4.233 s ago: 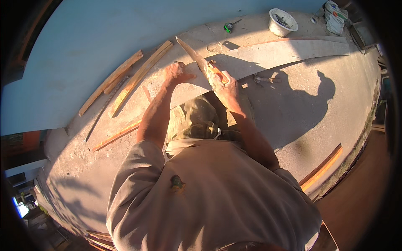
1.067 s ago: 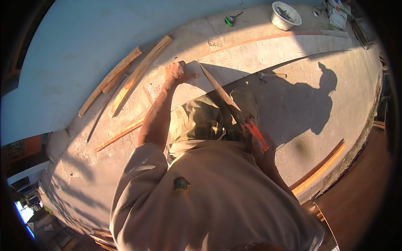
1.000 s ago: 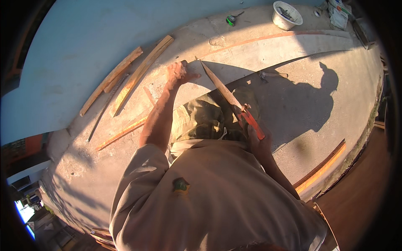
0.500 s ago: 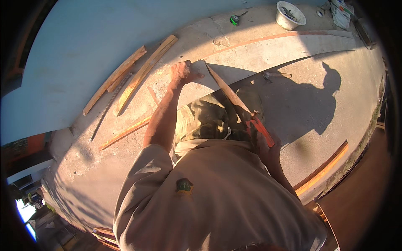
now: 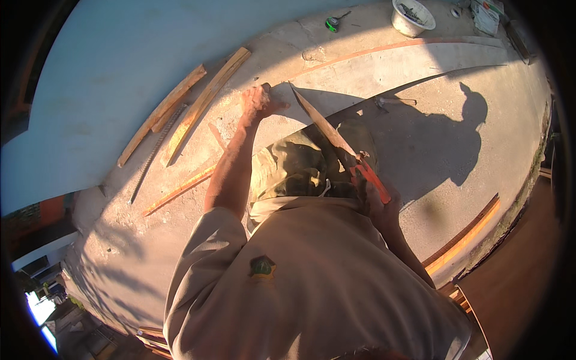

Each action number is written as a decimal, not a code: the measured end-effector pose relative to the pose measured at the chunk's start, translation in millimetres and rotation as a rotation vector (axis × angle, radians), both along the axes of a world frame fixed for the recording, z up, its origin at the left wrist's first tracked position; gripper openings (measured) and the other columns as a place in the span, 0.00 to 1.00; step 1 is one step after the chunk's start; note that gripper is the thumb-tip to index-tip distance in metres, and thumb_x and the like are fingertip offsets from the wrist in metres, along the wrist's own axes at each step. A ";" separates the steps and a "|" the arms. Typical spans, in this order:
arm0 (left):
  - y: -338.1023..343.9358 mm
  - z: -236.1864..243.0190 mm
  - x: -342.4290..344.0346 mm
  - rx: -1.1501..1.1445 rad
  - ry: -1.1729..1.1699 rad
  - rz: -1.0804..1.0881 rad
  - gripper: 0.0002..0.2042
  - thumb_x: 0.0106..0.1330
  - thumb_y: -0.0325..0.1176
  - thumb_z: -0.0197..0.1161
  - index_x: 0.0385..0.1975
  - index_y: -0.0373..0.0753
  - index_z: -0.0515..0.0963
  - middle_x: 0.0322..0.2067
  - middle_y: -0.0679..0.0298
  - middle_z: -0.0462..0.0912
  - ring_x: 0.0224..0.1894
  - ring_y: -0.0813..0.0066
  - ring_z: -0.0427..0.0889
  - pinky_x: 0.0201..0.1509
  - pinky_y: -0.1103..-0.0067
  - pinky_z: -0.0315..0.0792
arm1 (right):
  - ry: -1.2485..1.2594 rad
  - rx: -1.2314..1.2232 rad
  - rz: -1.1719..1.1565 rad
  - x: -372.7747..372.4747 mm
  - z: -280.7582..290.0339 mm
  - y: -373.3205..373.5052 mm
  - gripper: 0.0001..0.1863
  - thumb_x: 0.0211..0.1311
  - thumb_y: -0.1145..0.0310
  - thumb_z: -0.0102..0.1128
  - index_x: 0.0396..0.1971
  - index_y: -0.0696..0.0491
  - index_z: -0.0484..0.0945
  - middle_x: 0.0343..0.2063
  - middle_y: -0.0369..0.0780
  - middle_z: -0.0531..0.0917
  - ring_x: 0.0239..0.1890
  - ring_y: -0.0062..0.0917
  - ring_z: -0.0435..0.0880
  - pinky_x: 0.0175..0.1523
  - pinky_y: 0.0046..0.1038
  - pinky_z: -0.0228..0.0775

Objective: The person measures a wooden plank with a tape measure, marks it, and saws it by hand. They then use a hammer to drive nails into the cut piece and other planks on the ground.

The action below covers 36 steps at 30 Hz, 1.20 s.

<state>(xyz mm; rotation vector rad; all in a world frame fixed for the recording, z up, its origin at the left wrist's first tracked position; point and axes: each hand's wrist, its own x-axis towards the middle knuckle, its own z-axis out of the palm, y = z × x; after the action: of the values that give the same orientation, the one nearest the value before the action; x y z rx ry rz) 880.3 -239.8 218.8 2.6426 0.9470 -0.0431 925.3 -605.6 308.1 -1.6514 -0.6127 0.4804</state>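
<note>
A handsaw [image 5: 324, 127] with a red-orange handle [image 5: 373, 183] is in my right hand [image 5: 377, 207], which is partly in shadow and closed round the grip. Its blade slants up and left across a long pale board [image 5: 396, 69], with the tip beyond the board's near edge. Close to the board's left end, my left hand [image 5: 258, 101] presses down with its fingers curled over the edge. The board's near side lies by my bent legs in camouflage trousers [image 5: 288, 165]. Where the saw teeth meet the wood cannot be made out.
Wooden battens [image 5: 207, 105] and a ribbed metal bar [image 5: 156, 153] lie left by the blue wall [image 5: 138, 66]. A hammer [image 5: 397, 102] is right of the saw. A green-and-black tape measure [image 5: 332, 24] and white bucket [image 5: 413, 18] stand beyond the board. Another timber [image 5: 462, 234] lies at right.
The whole view has shifted slightly. The saw handle has moved a little forward, away from me; my left hand stays in place on the board.
</note>
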 end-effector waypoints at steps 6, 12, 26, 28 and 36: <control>1.7 3.9 -0.6 -0.082 -0.045 0.002 0.32 0.40 0.59 0.78 0.38 0.39 0.85 0.32 0.57 0.88 0.39 0.63 0.87 0.44 0.69 0.77 | -0.110 -0.086 0.100 33.9 -45.4 73.3 0.11 0.65 0.66 0.59 0.31 0.58 0.74 0.25 0.49 0.78 0.24 0.29 0.70 0.32 0.32 0.68; 7.1 -7.4 4.7 -0.004 0.002 0.014 0.31 0.38 0.61 0.78 0.31 0.38 0.84 0.30 0.58 0.87 0.37 0.64 0.87 0.42 0.71 0.77 | 0.037 -0.129 -0.008 -4.8 -17.6 -66.6 0.14 0.66 0.64 0.58 0.46 0.57 0.80 0.29 0.41 0.84 0.37 0.25 0.85 0.43 0.27 0.74; 6.4 -4.9 3.5 -0.067 0.054 0.025 0.31 0.39 0.60 0.78 0.35 0.38 0.85 0.31 0.58 0.88 0.35 0.64 0.87 0.41 0.70 0.78 | -0.086 -0.081 0.010 -7.9 1.6 -54.4 0.11 0.68 0.64 0.58 0.33 0.57 0.77 0.30 0.41 0.85 0.29 0.24 0.79 0.37 0.29 0.72; 4.7 -1.7 3.5 -0.010 0.036 0.012 0.35 0.39 0.65 0.75 0.36 0.37 0.84 0.32 0.56 0.87 0.37 0.63 0.87 0.43 0.71 0.77 | 0.198 -0.221 -0.010 10.2 -25.9 16.9 0.11 0.67 0.65 0.58 0.32 0.59 0.76 0.27 0.44 0.84 0.26 0.25 0.78 0.35 0.29 0.71; 0.7 8.0 6.0 -0.070 0.054 0.044 0.34 0.40 0.64 0.76 0.34 0.37 0.84 0.30 0.58 0.87 0.35 0.63 0.87 0.44 0.71 0.76 | 0.014 -0.201 0.032 13.5 -28.8 -14.4 0.12 0.66 0.65 0.59 0.35 0.60 0.76 0.25 0.46 0.82 0.27 0.24 0.82 0.35 0.32 0.71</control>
<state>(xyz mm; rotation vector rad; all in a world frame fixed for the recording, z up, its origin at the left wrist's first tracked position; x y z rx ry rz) 886.4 -239.2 226.9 2.5672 1.0018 -0.1353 938.8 -619.9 279.3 -1.8286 -0.5965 0.5926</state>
